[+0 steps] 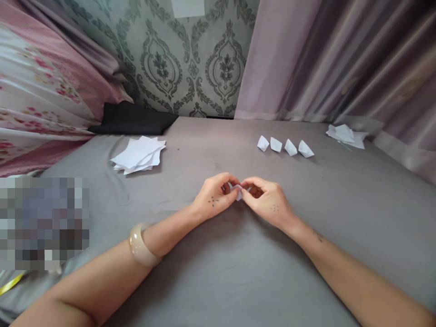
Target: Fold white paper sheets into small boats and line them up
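Observation:
My left hand (215, 196) and my right hand (266, 199) meet over the grey sheet (218, 272), fingers pinched together on a small folded piece of white paper (239, 193). Most of that paper is hidden by the fingertips. A pale bangle (139, 247) sits on my left forearm. Beyond the hands, to the right, a row of several small folded white paper shapes (285, 146) stands on the sheet.
A loose stack of white paper sheets (139, 154) lies at the back left, next to a black cloth (132, 119). More crumpled white paper (345, 135) lies at the back right by the curtain (340, 59). Floral bedding (37, 95) rises on the left.

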`<state>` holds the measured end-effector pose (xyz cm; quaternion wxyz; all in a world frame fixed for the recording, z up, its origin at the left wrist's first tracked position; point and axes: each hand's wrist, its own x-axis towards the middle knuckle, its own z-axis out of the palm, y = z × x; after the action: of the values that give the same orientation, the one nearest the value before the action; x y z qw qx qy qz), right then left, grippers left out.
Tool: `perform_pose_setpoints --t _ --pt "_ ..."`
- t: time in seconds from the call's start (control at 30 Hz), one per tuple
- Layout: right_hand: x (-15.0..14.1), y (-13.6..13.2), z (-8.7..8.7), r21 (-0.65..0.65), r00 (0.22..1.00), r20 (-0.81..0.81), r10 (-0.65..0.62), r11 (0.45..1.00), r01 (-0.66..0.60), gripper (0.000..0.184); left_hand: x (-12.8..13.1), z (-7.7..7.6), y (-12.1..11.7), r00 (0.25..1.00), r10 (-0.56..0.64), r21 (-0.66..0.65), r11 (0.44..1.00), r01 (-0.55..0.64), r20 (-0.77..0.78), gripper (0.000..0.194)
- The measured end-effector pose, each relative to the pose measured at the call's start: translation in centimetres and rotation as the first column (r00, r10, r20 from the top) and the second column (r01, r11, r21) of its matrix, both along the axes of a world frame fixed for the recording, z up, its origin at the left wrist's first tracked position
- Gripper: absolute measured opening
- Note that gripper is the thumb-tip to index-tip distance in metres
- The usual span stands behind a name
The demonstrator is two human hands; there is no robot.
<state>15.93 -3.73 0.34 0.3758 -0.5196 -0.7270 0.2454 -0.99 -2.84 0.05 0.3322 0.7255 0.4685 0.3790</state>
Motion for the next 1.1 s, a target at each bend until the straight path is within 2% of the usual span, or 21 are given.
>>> perform_pose_setpoints --t 0.07,0.2,0.37,0.57,0.87,1.1 --pt "-0.1 -0.2 0.1 0.041 1.000 0.013 0.028 0.999 -0.029 0.013 -0.1 -0.1 0.2 0.996 0.015 -0.102 0.995 -0.006 0.083 0.015" --pt "-0.2 -0.2 0.0 0.026 0.997 0.022 0.076 0.997 -0.076 0.014 -0.2 -0.3 0.7 0.980 0.047 -0.274 0.962 0.008 0.192 0.015" --pt "-0.1 -0.2 -0.2 0.010 0.994 0.022 0.105 0.994 -0.105 0.013 -0.3 0.0 0.9 0.962 0.065 -0.403 0.914 0.050 0.267 0.014" --pt "-0.1 -0.3 -0.1 -0.015 0.992 0.001 0.125 0.992 -0.125 0.012 -0.3 0.1 0.9 0.955 0.067 -0.426 0.902 0.066 0.290 0.013" --pt "-0.2 -0.4 0.4 -0.119 0.983 -0.033 0.178 0.976 -0.181 0.008 -0.3 0.6 0.6 0.959 0.058 -0.446 0.892 0.075 0.279 0.011" --pt "-0.2 -0.4 0.5 -0.043 0.980 0.001 0.199 0.979 -0.198 0.007 -0.1 1.0 0.1 0.980 0.014 -0.383 0.921 0.064 0.200 0.013"
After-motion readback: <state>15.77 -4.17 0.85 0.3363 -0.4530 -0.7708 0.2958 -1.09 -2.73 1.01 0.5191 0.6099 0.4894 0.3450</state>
